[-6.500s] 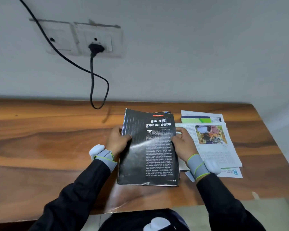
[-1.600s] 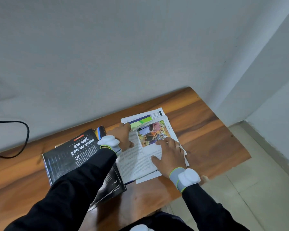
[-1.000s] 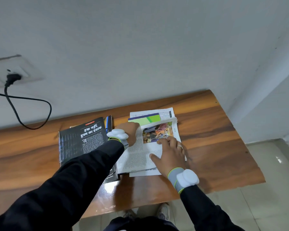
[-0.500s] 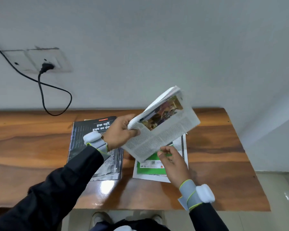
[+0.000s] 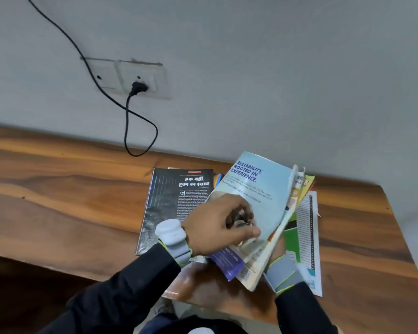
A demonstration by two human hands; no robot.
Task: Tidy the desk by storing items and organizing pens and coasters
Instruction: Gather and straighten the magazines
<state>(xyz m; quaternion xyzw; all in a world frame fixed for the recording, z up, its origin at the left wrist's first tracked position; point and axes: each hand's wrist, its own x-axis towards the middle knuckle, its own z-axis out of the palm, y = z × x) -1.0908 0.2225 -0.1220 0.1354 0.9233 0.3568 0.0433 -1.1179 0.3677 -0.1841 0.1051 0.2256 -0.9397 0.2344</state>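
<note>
— Holding what, exactly?

— My left hand [image 5: 217, 225] pinches the pale blue cover of a magazine [image 5: 258, 208], thumb and fingers closed on it, lifted and tilted above the wooden desk [image 5: 70, 201]. My right hand [image 5: 279, 247] is almost wholly hidden under the pages; only the banded wrist shows, so I cannot tell how it grips.

— Can you read anything?

— "RELIABILITY, ROOTED IN EXPERIENCE." in dark blue; the smaller lines beneath are blurred. Fanned page edges show yellow and orange, nothing legible.

— And around it?

— Just left, flat on the desk, lies a black magazine [image 5: 174, 203] with a white Hindi headline, partly covered by my wrist. Under the lifted one lies a green and white leaflet [image 5: 302, 237], mostly hidden. A black cable [image 5: 130, 131] hangs from a wall socket [image 5: 140, 79] behind.
</note>
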